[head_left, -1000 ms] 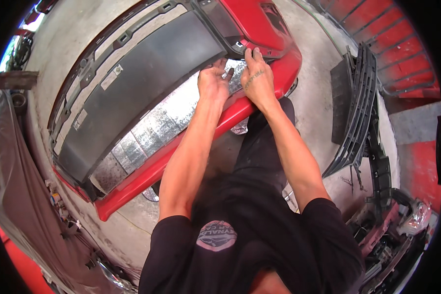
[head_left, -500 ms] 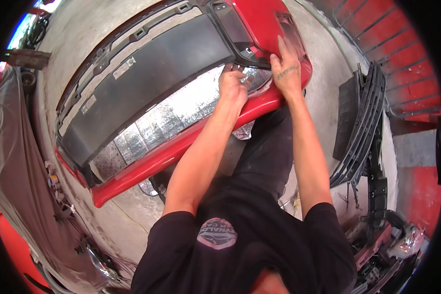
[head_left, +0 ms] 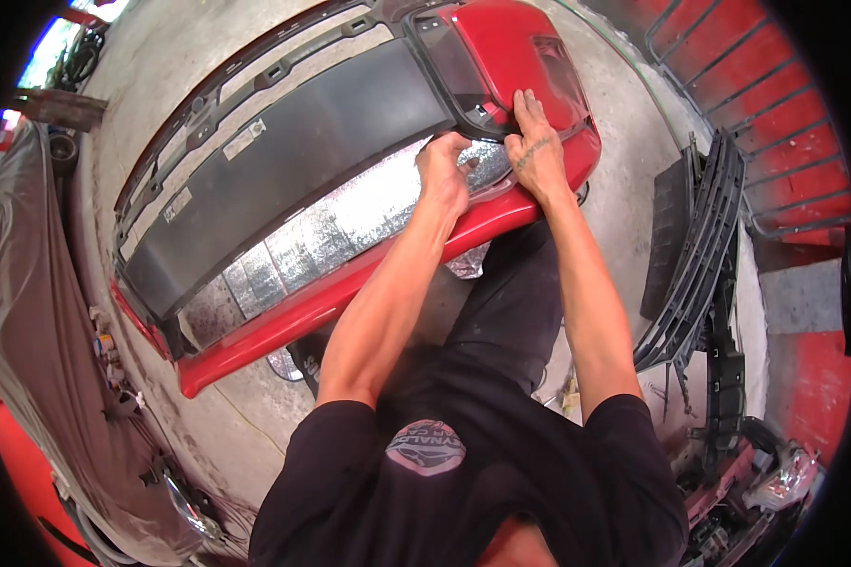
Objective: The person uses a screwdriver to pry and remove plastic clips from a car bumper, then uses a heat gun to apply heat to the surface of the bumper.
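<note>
A red car bumper (head_left: pixel 369 269) lies inside-up on the concrete floor, with a black plastic liner (head_left: pixel 293 161) and a strip of silver foil padding (head_left: pixel 340 227) along it. My left hand (head_left: pixel 444 170) grips the edge of the foil padding near the bumper's right end. My right hand (head_left: pixel 534 146) rests flat on the red bumper beside the black trim frame (head_left: pixel 463 94), fingers spread and pressing down. Both forearms reach up from my black shirt.
A black grille and other dark plastic car parts (head_left: pixel 695 255) lean at the right. A red metal railing (head_left: pixel 747 85) stands beyond them. A car under a grey cover (head_left: pixel 38 340) fills the left side. More car parts (head_left: pixel 766 482) lie at lower right.
The view has shifted so the bumper sits lower and closer. My right hand slid from the upper red corner down next to the left hand at the trim frame.
</note>
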The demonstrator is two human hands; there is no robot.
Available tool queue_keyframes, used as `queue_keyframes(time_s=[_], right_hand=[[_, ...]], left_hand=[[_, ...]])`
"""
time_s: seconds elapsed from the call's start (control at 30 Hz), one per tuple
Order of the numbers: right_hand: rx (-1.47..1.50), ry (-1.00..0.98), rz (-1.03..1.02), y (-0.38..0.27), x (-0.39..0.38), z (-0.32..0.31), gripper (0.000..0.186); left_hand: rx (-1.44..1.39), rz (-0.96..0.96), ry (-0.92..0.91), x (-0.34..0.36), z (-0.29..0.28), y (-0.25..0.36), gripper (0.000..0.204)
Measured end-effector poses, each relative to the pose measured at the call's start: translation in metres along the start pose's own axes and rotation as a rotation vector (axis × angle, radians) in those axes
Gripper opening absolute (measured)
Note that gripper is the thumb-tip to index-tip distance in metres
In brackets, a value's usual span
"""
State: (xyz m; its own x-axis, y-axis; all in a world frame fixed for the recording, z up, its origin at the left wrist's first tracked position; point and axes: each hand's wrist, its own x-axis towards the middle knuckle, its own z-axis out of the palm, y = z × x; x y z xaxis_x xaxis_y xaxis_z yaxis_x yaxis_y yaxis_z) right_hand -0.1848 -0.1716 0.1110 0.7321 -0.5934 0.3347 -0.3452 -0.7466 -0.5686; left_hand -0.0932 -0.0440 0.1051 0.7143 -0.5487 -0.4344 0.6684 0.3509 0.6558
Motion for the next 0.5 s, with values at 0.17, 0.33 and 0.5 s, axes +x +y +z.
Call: queue_keyframes(time_s=[0.17, 0.33, 0.5], right_hand=[[-0.106, -0.033, 0.001, -0.015, -0.002, -0.005, 0.088], [-0.215, -0.085, 0.08, -0.037, 0.006, -0.004, 0.117], [-0.221, 0.031, 0.107, -0.035, 0.005, 0.009, 0.112]], left_hand=[[-0.056, -0.047, -0.048, 0.0, -0.001, 0.004, 0.012], [-0.043, -0.004, -0.108, 0.006, -0.01, -0.002, 0.018], [-0.017, -0.008, -0.105, 0.003, -0.006, 0.0, 0.029]])
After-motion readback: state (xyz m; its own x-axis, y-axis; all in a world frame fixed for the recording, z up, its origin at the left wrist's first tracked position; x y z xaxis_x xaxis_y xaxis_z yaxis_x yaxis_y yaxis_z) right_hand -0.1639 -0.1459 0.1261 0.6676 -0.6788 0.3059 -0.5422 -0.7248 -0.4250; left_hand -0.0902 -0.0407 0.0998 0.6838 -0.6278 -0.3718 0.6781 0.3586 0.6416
